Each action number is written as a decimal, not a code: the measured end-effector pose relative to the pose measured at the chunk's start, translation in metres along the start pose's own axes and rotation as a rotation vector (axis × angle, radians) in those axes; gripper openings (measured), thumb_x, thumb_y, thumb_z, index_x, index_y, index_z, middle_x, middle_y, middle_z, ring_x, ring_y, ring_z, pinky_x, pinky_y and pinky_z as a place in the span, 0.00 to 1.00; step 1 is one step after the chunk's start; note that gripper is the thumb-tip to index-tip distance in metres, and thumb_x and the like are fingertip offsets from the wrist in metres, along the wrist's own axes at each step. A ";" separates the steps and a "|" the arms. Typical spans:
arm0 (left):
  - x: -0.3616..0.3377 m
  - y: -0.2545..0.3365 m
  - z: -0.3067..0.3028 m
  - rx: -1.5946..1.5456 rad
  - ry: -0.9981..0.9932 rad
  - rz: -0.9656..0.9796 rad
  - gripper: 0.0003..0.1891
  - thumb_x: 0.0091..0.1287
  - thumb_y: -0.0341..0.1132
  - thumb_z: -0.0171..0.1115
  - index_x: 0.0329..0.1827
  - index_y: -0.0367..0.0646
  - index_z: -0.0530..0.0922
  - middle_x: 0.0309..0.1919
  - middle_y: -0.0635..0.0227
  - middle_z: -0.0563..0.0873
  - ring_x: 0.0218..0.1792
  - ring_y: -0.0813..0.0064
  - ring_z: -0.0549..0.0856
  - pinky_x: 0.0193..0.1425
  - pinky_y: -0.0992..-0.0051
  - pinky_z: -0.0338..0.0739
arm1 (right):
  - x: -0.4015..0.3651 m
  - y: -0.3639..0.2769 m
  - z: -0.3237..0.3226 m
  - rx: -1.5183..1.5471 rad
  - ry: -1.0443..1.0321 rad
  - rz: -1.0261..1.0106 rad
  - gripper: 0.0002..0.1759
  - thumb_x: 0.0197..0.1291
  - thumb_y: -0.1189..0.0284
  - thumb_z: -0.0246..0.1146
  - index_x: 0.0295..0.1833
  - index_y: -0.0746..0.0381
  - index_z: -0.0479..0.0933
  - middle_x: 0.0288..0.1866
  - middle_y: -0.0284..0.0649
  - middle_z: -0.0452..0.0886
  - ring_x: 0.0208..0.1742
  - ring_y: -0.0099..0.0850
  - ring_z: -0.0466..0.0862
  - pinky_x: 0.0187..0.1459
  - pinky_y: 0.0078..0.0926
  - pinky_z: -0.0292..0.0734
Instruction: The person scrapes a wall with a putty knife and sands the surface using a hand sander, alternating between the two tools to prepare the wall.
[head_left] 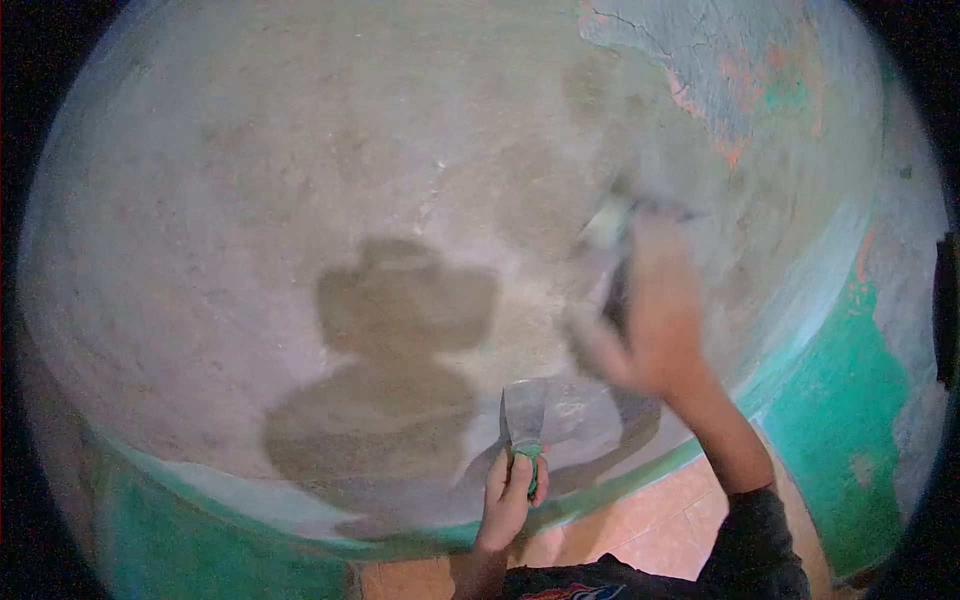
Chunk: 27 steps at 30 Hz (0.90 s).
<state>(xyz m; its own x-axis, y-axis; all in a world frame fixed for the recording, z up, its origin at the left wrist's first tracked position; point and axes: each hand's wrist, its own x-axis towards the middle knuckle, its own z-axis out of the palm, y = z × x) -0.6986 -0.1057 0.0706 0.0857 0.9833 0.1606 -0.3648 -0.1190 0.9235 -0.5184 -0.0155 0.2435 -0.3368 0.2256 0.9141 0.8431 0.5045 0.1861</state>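
A person's bare left hand (pixel 515 483), at the lower centre of the frame, is closed around a putty knife with a flat, clear-edged metal blade and a green handle (pixel 525 430); the blade points upward, and the thumb lies along the handle. The bare right hand (pixel 662 325) is raised right of centre, in front of a broad, rough wall of grey-brown plaster (pixel 250 160), and is smeared by motion blur. At its fingertips is a blurred tool with a pale part and a dark edge (pixel 610 225); the thumb stands out to the left, but the blur is too strong to tell whether the fingers grip it.

The wall fills most of the frame and looks curved. At the upper right is a patch of cracked bluish-grey paint (pixel 690 60) with orange and green showing at its flaking edges. A dark shadow of a head and shoulders (pixel 405 310) falls left of centre. Green-painted surfaces (pixel 845 420) show at the lower left and lower right. Peach-orange floor tiles (pixel 645 540) lie along the bottom, to the right of centre, beside a black sleeve (pixel 755 545) on the right arm.
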 end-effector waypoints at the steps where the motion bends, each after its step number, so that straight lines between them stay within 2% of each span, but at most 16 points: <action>1: -0.002 0.002 -0.006 -0.007 -0.014 -0.013 0.19 0.79 0.43 0.42 0.54 0.33 0.71 0.24 0.73 0.72 0.22 0.83 0.70 0.25 0.79 0.64 | -0.005 -0.012 -0.003 0.020 -0.109 -0.063 0.46 0.58 0.47 0.60 0.72 0.70 0.60 0.68 0.61 0.66 0.71 0.56 0.65 0.70 0.52 0.56; 2: -0.006 0.002 -0.015 0.002 -0.017 -0.027 0.19 0.79 0.43 0.42 0.55 0.32 0.70 0.24 0.72 0.72 0.22 0.82 0.70 0.25 0.79 0.64 | -0.010 -0.024 -0.007 0.039 -0.217 -0.126 0.46 0.58 0.48 0.60 0.72 0.71 0.59 0.69 0.62 0.65 0.71 0.57 0.64 0.70 0.52 0.55; 3: -0.009 0.020 0.009 0.036 0.001 -0.054 0.19 0.79 0.43 0.43 0.55 0.32 0.70 0.24 0.72 0.72 0.22 0.82 0.70 0.25 0.79 0.64 | 0.003 -0.006 -0.030 0.087 -0.321 -0.172 0.47 0.58 0.49 0.60 0.72 0.71 0.58 0.70 0.63 0.64 0.71 0.59 0.63 0.71 0.52 0.55; 4: -0.009 0.018 0.007 0.062 -0.005 -0.066 0.19 0.79 0.42 0.43 0.56 0.32 0.70 0.24 0.71 0.73 0.22 0.82 0.70 0.25 0.79 0.64 | 0.005 0.009 -0.040 0.022 -0.325 -0.158 0.48 0.58 0.48 0.60 0.72 0.72 0.57 0.71 0.65 0.61 0.71 0.61 0.62 0.70 0.53 0.55; 7: -0.012 0.016 0.008 0.001 0.019 -0.086 0.21 0.78 0.43 0.45 0.57 0.30 0.70 0.25 0.70 0.74 0.22 0.80 0.71 0.25 0.77 0.65 | 0.016 0.048 -0.036 -0.033 0.066 0.187 0.49 0.58 0.43 0.58 0.71 0.72 0.59 0.70 0.64 0.62 0.71 0.61 0.63 0.70 0.53 0.56; 8: -0.013 0.014 0.007 -0.006 0.010 -0.089 0.21 0.78 0.44 0.45 0.56 0.30 0.70 0.25 0.69 0.74 0.22 0.80 0.71 0.25 0.77 0.65 | 0.017 0.039 -0.032 -0.077 0.094 0.226 0.49 0.57 0.43 0.58 0.71 0.72 0.61 0.69 0.63 0.64 0.70 0.60 0.64 0.70 0.54 0.56; 12: -0.012 0.023 -0.005 -0.008 -0.042 -0.102 0.22 0.77 0.45 0.47 0.56 0.29 0.70 0.27 0.67 0.76 0.22 0.77 0.73 0.25 0.75 0.67 | -0.015 0.005 -0.024 0.109 -0.226 -0.122 0.47 0.55 0.49 0.64 0.70 0.73 0.61 0.69 0.64 0.64 0.70 0.59 0.65 0.70 0.57 0.55; 15: -0.014 0.013 -0.017 -0.028 -0.012 -0.136 0.22 0.76 0.46 0.51 0.56 0.32 0.70 0.27 0.66 0.77 0.22 0.76 0.74 0.24 0.73 0.67 | 0.004 0.034 -0.033 -0.009 -0.010 0.070 0.46 0.56 0.51 0.63 0.70 0.73 0.59 0.69 0.63 0.64 0.70 0.58 0.64 0.70 0.56 0.54; 16: -0.015 0.009 -0.018 -0.042 0.014 -0.154 0.22 0.75 0.47 0.52 0.56 0.33 0.70 0.26 0.66 0.77 0.21 0.75 0.74 0.23 0.73 0.67 | 0.005 0.050 -0.033 -0.006 0.117 0.254 0.46 0.56 0.54 0.64 0.71 0.74 0.57 0.70 0.63 0.63 0.71 0.59 0.63 0.71 0.55 0.52; 19: -0.013 0.010 -0.022 0.038 -0.046 -0.135 0.23 0.74 0.48 0.54 0.55 0.32 0.70 0.27 0.66 0.77 0.22 0.74 0.73 0.22 0.73 0.66 | -0.017 0.047 -0.017 -0.071 0.128 0.411 0.46 0.56 0.56 0.63 0.72 0.74 0.55 0.71 0.64 0.61 0.72 0.61 0.61 0.73 0.54 0.50; 22: -0.007 0.007 -0.018 0.033 -0.166 0.019 0.16 0.78 0.43 0.46 0.51 0.39 0.76 0.21 0.70 0.75 0.14 0.82 0.67 0.18 0.79 0.61 | -0.074 -0.006 -0.001 0.141 -0.077 0.264 0.48 0.56 0.53 0.63 0.71 0.76 0.55 0.69 0.67 0.63 0.71 0.61 0.63 0.72 0.55 0.52; 25: -0.001 -0.003 -0.022 -0.015 -0.293 0.034 0.16 0.78 0.41 0.48 0.57 0.39 0.76 0.23 0.70 0.76 0.15 0.83 0.68 0.19 0.78 0.62 | -0.109 0.002 0.000 0.044 -0.108 0.294 0.48 0.56 0.53 0.63 0.71 0.76 0.55 0.68 0.68 0.63 0.70 0.61 0.63 0.72 0.54 0.53; 27: -0.004 -0.011 -0.019 -0.045 -0.249 -0.059 0.16 0.78 0.41 0.48 0.56 0.39 0.76 0.23 0.71 0.75 0.15 0.83 0.68 0.19 0.78 0.62 | -0.122 0.018 0.001 0.098 0.015 0.638 0.46 0.58 0.55 0.61 0.70 0.77 0.55 0.67 0.68 0.63 0.70 0.61 0.63 0.72 0.53 0.53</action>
<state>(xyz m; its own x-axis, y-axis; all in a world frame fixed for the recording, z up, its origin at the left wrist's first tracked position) -0.7126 -0.1062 0.0527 0.3316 0.9235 0.1930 -0.3924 -0.0510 0.9184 -0.4625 -0.0330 0.1348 0.2248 0.4949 0.8393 0.8333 0.3487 -0.4289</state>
